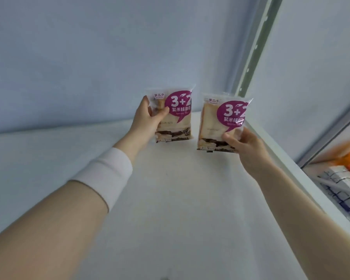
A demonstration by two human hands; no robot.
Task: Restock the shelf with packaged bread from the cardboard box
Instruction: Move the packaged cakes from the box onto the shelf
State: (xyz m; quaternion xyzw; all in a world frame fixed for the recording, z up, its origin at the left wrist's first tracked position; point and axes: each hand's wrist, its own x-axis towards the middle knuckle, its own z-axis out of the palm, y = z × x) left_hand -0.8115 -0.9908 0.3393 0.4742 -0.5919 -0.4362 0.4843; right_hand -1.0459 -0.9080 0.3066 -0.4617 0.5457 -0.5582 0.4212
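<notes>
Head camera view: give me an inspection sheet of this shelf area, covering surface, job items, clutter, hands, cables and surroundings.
Surface: white shelf board, plain and flat.
Job's things: left bread packet and right bread packet, both upright, labels facing the camera, apart from each other; whether they touch the board cannot be told; cardboard box not in view.
Clutter: nothing seen.
Hands: left hand grips the left bread packet by its left edge; right hand grips the right bread packet at its lower right corner; white wristband on the left forearm.
Cables: nothing seen.
Surroundings: pale back panel; slotted upright at right; blurred boxed goods on the neighbouring shelf.
</notes>
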